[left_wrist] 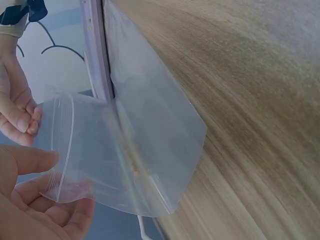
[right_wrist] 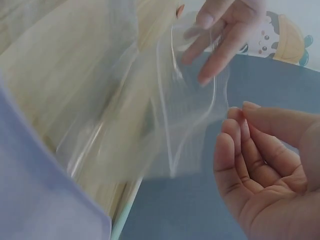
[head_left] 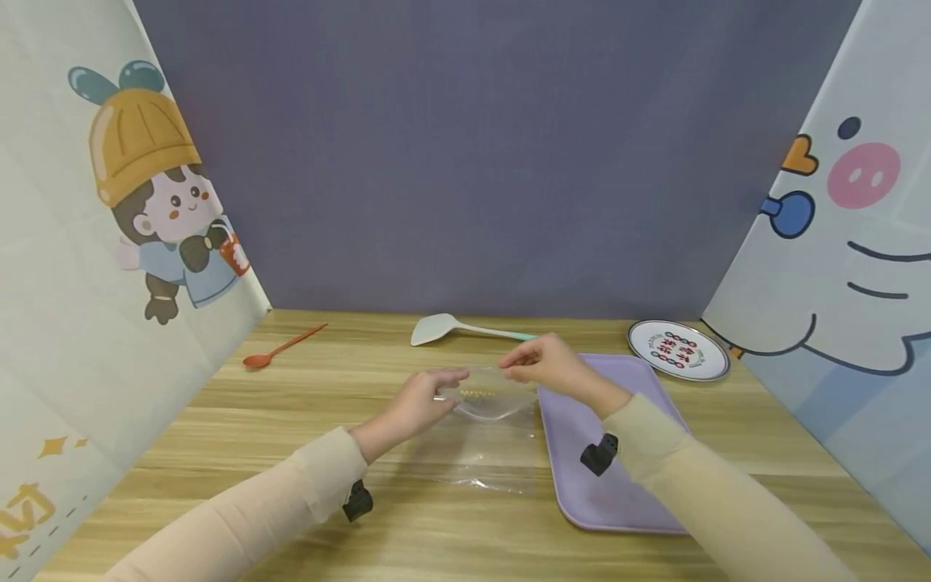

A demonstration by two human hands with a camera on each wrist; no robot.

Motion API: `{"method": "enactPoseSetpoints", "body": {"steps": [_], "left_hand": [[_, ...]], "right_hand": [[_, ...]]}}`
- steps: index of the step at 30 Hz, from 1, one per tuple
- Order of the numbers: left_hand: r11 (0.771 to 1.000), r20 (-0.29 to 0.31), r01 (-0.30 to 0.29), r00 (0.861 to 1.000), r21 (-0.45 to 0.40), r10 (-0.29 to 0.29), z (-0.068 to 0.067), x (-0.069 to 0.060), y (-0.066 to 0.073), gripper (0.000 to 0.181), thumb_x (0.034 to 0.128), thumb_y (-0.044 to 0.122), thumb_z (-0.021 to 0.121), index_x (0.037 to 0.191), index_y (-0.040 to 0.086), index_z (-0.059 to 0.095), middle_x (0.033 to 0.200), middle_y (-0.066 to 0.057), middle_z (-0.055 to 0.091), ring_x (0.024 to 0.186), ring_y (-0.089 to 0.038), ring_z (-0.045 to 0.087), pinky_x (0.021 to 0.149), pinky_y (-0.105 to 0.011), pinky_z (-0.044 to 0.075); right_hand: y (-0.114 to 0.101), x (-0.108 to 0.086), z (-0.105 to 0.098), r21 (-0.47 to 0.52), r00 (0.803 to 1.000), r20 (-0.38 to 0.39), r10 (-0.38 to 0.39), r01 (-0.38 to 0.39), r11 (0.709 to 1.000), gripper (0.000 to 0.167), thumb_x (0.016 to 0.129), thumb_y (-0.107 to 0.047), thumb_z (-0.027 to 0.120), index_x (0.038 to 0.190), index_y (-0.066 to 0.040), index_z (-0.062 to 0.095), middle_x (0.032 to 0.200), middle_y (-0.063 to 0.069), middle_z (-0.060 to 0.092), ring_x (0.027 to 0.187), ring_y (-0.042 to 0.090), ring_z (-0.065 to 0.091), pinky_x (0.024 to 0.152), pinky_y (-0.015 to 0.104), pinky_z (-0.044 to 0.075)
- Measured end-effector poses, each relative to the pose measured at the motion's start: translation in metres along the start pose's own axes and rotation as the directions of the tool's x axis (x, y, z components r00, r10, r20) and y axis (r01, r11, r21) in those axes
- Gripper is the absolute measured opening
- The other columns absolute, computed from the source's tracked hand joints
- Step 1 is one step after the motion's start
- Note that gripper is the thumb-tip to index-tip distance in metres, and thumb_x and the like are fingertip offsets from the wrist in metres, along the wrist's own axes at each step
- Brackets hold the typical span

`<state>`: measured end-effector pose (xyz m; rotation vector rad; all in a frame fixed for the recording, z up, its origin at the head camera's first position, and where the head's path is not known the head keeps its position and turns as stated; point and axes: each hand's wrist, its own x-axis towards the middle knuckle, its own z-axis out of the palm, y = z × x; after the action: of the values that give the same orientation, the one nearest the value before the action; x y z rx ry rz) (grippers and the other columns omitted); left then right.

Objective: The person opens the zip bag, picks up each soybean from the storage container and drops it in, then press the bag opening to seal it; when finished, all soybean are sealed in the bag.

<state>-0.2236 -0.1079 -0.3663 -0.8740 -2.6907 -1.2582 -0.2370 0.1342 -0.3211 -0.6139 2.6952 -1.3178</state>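
The clear zip bag (head_left: 486, 461) sits at the centre of the head view, its mouth parted between two hands held apart from each other. The right hand (head_left: 549, 365) pinches one side of the rim between thumb and fingertips. The left hand (head_left: 420, 399) is at the opposite side, thumb and fingers spread about the rim; whether it grips the film is hard to tell. A purple tray (head_left: 604, 493) lies lower right of centre, a white spatula (head_left: 435, 328) upper centre.
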Motion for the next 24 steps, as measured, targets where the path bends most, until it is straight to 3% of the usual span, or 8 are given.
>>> {"method": "enactPoseSetpoints", "body": {"steps": [7,13,20,24], "left_hand": [[1.0,-0.002,-0.005,1.0,0.007,0.005,-0.001,-0.001,-0.001,0.042,0.0855,-0.001,0.064,0.128,-0.001,0.06,0.136,-0.015,0.058,0.117,-0.033,0.061,0.098,-0.044,0.053],[1.0,0.001,-0.008,1.0,0.013,0.008,-0.001,-0.002,-0.002,0.043,0.0844,-0.003,0.064,0.127,-0.002,0.06,0.136,-0.016,0.058,0.115,-0.034,0.062,0.094,-0.042,0.055],[1.0,0.009,0.015,1.0,-0.01,-0.015,-0.002,-0.004,-0.001,0.045,0.085,-0.002,0.064,0.129,0.0,0.059,0.137,-0.015,0.057,0.117,-0.034,0.06,0.093,-0.041,0.056],[1.0,0.003,0.022,1.0,-0.013,-0.022,-0.001,-0.005,0.0,0.044,0.0853,-0.001,0.065,0.129,0.001,0.06,0.137,-0.014,0.057,0.117,-0.033,0.061,0.093,-0.041,0.055]], "right_hand": [[0.015,-0.013,-0.024,0.001,0.999,-0.004,0.047,-0.047,0.999,0.021,0.089,-0.01,0.068,0.104,0.004,0.071,0.094,0.016,0.074,0.078,0.017,0.067,0.069,0.028,0.057],[0.036,-0.031,-0.048,-0.003,0.996,-0.008,0.091,-0.091,0.996,0.026,0.089,-0.015,0.069,0.107,0.003,0.07,0.089,0.011,0.074,0.077,0.014,0.065,0.071,0.029,0.056],[0.056,-0.054,-0.076,-0.092,0.983,0.024,0.181,-0.178,0.98,0.029,0.091,-0.02,0.067,0.112,0.001,0.069,0.097,0.011,0.073,0.081,0.012,0.064,0.076,0.032,0.056],[0.07,-0.067,-0.089,-0.11,0.977,0.058,0.204,-0.197,0.974,0.034,0.091,-0.019,0.065,0.115,0.005,0.066,0.101,0.013,0.073,0.081,0.01,0.064,0.076,0.031,0.056]]}}
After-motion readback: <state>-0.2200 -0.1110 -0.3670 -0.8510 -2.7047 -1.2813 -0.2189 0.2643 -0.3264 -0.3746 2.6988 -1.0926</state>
